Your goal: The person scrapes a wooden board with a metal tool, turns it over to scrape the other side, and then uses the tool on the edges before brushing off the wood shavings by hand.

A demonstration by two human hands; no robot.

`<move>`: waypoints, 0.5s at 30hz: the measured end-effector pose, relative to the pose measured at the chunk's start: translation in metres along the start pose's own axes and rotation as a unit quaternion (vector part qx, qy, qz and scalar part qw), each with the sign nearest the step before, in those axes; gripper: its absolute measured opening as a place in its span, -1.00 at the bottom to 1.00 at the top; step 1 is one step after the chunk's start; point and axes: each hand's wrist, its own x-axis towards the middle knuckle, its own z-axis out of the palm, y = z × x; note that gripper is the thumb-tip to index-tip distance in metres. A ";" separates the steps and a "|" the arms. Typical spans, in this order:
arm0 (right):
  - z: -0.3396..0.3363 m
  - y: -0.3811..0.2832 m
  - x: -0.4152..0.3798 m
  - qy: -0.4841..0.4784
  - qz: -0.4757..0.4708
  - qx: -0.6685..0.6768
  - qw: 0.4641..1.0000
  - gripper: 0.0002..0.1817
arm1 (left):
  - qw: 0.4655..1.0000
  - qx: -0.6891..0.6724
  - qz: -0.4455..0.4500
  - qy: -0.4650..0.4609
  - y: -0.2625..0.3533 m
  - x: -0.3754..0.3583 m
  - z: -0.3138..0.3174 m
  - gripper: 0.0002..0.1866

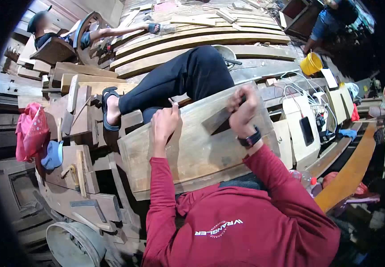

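A wide, pale wooden board (201, 153) lies slanted across my lap. My left hand (165, 124) rests on its far left part with the fingers curled; a small tip sticks out past them, and what they hold is hidden. My right hand (245, 109), with a watch on the wrist, is closed in a fist over the right half of the board. From that fist a flat, dark, blade-like tool (216, 121) points left and down toward the wood. It is blurred, and its exact kind does not show.
Long planks (192, 40) lie ahead. At left are a pink bag (32, 131), a blue cloth (52, 155), a steel square (88, 204) and a bucket (74, 244). A phone (306, 131), cables and a yellow bucket (311, 64) are at right. Two other people are at the back.
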 end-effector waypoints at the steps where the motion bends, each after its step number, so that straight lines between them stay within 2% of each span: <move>1: 0.003 0.012 -0.012 -0.018 0.031 -0.010 0.999 -0.75 | 1.000 0.006 -0.003 -0.003 0.003 0.000 -0.001 -0.34; 3: 0.016 0.034 -0.036 -0.052 0.068 -0.069 0.994 -0.69 | 1.000 0.017 -0.005 -0.004 0.004 0.000 -0.002 -0.35; 6: 0.008 0.027 -0.016 -0.027 -0.028 -0.138 0.990 -0.71 | 1.000 0.007 -0.005 0.002 0.000 -0.002 -0.002 -0.36; 7: 0.005 0.013 -0.003 0.012 -0.014 -0.073 0.997 -0.72 | 1.000 -0.001 -0.007 -0.002 -0.001 -0.003 -0.003 -0.36; 8: 0.005 0.001 0.009 -0.003 -0.033 -0.008 0.999 -0.72 | 1.000 0.000 0.001 0.016 -0.005 -0.002 0.001 -0.35; 10: 0.004 0.003 0.006 0.003 -0.055 -0.009 0.998 -0.75 | 1.000 0.003 -0.007 0.005 -0.006 0.001 0.003 -0.35; 12: 0.003 0.031 -0.016 -0.046 -0.022 0.000 0.999 -0.80 | 1.000 0.001 -0.006 0.004 0.000 -0.001 -0.003 -0.35; 13: 0.007 0.040 -0.029 -0.078 -0.011 -0.052 0.996 -0.83 | 1.000 0.000 -0.006 0.002 0.002 -0.003 -0.004 -0.35; 14: 0.013 0.042 -0.036 -0.089 0.021 -0.026 0.995 -0.86 | 1.000 0.000 -0.003 0.001 0.002 -0.004 -0.001 -0.35; 15: 0.007 0.038 -0.031 -0.075 0.014 -0.034 0.997 -0.86 | 1.000 0.002 0.001 0.001 -0.001 -0.003 0.001 -0.35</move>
